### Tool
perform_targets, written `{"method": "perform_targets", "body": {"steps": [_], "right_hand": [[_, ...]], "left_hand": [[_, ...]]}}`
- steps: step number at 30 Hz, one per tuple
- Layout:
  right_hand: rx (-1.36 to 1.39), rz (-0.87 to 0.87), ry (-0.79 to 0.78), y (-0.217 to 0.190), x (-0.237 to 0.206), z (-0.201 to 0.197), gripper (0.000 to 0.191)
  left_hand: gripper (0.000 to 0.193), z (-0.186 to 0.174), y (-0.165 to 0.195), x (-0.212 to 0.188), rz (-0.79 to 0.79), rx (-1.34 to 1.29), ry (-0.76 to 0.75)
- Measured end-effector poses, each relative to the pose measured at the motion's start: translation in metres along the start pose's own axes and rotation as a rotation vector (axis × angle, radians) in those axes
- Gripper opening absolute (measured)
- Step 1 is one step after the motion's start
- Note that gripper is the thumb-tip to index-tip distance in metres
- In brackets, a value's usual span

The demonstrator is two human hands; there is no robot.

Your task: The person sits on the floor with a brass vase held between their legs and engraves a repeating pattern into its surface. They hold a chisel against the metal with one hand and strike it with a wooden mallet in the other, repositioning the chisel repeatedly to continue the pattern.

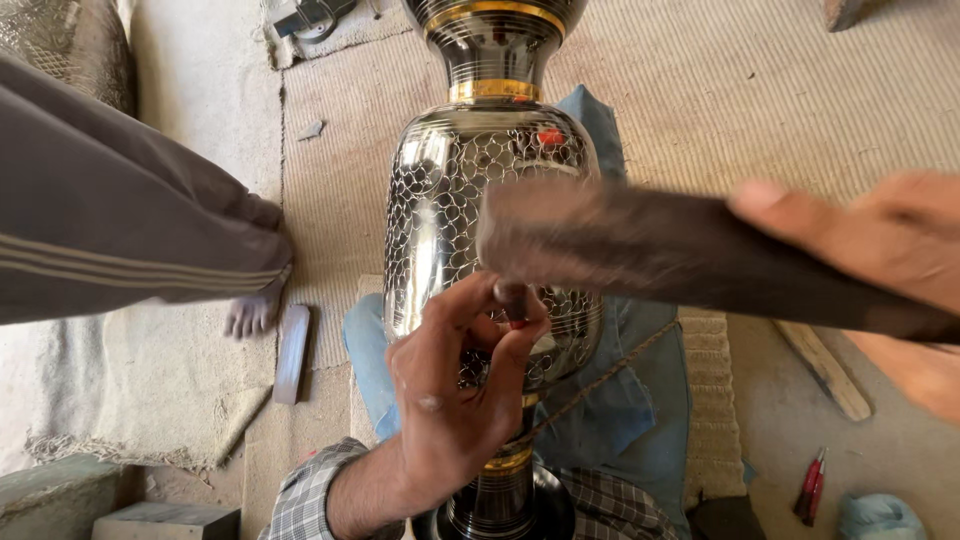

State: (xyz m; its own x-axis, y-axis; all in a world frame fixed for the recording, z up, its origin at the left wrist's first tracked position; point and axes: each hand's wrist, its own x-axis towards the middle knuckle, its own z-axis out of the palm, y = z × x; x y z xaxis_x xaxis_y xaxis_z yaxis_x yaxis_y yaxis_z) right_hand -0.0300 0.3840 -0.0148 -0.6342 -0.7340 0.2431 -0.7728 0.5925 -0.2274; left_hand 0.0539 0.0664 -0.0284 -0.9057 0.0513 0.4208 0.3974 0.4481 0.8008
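Observation:
A tall black metal vase with gold bands and an engraved net pattern lies lengthwise in front of me on blue cloth. My left hand pinches a small chisel-like tool against the vase's belly. My right hand grips a dark wooden mallet or bar, blurred with motion, its end right above the small tool.
My leg in grey striped trousers and bare foot stretch out at left on a woven mat. A flat metal file lies beside the foot. A wooden stick and red-handled tools lie at right. A cord crosses the blue cloth.

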Motion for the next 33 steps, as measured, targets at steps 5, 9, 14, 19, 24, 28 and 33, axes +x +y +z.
{"method": "perform_targets", "body": {"steps": [5, 9, 14, 19, 24, 28, 33], "right_hand": [[0.061, 0.193, -0.226, 0.004, -0.003, -0.004, 0.080], [0.078, -0.059, -0.088, 0.001, -0.007, -0.001, 0.079], [0.211, 0.416, 0.061, -0.028, -0.030, 0.018, 0.080], [0.393, 0.819, 0.147, -0.044, -0.071, 0.052, 0.084], [0.547, 0.771, 0.132, -0.065, -0.099, 0.071, 0.058], [0.735, 0.902, 0.410, -0.093, -0.107, 0.095, 0.079], [0.741, 0.941, 0.452, -0.114, -0.118, 0.120, 0.054]], "left_hand": [[0.036, 0.002, -0.001, -0.002, -0.054, 0.023, 0.034], [0.034, 0.000, -0.008, 0.008, -0.085, 0.074, -0.059], [0.037, -0.009, -0.002, 0.024, 0.051, 0.081, -0.287], [0.049, -0.015, 0.002, 0.043, 0.190, 0.016, -0.458], [0.046, -0.014, -0.002, 0.054, 0.165, 0.020, -0.685], [0.055, -0.013, -0.006, 0.061, 0.229, -0.010, -0.740], [0.052, -0.006, -0.009, 0.068, 0.252, 0.010, -0.875]]}}
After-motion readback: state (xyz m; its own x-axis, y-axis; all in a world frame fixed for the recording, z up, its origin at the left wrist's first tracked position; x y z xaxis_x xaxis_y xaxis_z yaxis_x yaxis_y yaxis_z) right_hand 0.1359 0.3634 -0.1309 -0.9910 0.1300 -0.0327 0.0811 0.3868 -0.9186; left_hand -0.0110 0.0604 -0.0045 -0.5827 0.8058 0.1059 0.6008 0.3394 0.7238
